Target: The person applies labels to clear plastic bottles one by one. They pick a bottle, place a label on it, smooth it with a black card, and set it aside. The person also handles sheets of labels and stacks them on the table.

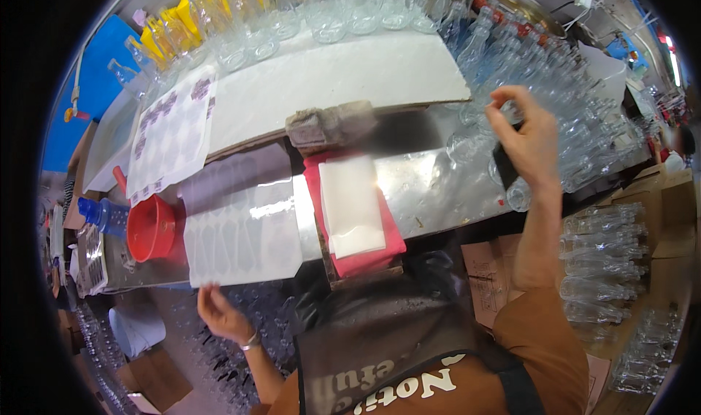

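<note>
Left hand point(221, 314) below sticker sheet point(241, 240).

I note the left hand point(221, 314) low, fingers loosely spread, palm up. The right hand point(527, 139) is raised on an extended forearm, fingers curled in a grip.
</note>
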### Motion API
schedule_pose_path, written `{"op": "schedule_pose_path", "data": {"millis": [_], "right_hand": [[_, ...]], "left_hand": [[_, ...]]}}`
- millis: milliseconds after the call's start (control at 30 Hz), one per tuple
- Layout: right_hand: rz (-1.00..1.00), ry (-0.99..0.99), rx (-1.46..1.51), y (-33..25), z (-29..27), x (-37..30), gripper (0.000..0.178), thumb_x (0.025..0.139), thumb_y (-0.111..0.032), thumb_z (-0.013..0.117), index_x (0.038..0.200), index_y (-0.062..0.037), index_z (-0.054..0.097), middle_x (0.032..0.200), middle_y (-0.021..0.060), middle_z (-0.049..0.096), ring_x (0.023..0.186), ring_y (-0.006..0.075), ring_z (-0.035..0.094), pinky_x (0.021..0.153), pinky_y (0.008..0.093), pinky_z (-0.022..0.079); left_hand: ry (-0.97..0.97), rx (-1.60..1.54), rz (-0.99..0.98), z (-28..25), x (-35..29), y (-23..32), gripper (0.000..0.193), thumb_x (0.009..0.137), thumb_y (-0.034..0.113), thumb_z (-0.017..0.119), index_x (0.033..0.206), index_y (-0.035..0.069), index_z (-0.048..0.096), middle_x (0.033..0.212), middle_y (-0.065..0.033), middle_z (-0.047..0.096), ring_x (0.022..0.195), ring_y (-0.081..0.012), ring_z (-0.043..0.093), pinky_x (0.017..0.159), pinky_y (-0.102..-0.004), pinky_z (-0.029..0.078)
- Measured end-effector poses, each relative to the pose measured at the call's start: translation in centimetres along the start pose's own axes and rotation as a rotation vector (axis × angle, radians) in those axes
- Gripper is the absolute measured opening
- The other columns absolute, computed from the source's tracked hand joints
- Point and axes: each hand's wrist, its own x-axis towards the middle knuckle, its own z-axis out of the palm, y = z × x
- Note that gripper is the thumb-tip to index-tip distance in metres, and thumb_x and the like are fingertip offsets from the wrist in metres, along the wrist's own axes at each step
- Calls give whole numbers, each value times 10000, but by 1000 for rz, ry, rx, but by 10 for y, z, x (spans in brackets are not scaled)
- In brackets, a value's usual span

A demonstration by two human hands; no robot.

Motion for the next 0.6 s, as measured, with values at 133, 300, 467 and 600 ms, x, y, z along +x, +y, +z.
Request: {"op": "schedule_pose_path", "data": {"millis": [133,300,467,600], "right_hand": [[-108,-309,425,-60,-19,30,237,938,-197,617,1116,-44,652,839,26,679,590,12,478,521,180,357],[-101,-721,850,-80,56,65,353,995,-224,567,1265,4,576,1013,82,691,560,16,486,525,163,385],[149,-377,826,-55,117,13,384,979,-138,590,1320,33,545,1167,108,649,674,55,569,601,204,467],[5,-305,574,-69,114,-66,437,898,-84,656,1311,24,562,1199,126,637,621,70,562,579,229,459]], "left_hand": [[-478,-254,-17,95,17,97,420,876,-44,610,1293,-23,567,1254,-156,635,1138,-251,632,1013,-373,482],[-1291,-909,-294,181,29,183,825,882,150,698,1560,46,240,1492,-168,436,1346,-290,455,1123,-406,343],[-1142,-791,-645,201,13,168,679,1022,268,531,1563,14,209,1400,-180,498,1186,-254,573,1015,-395,451],[-994,-731,-767,199,4,160,668,1040,317,514,1556,8,224,1433,-160,480,1195,-235,572,1017,-382,451]]}}
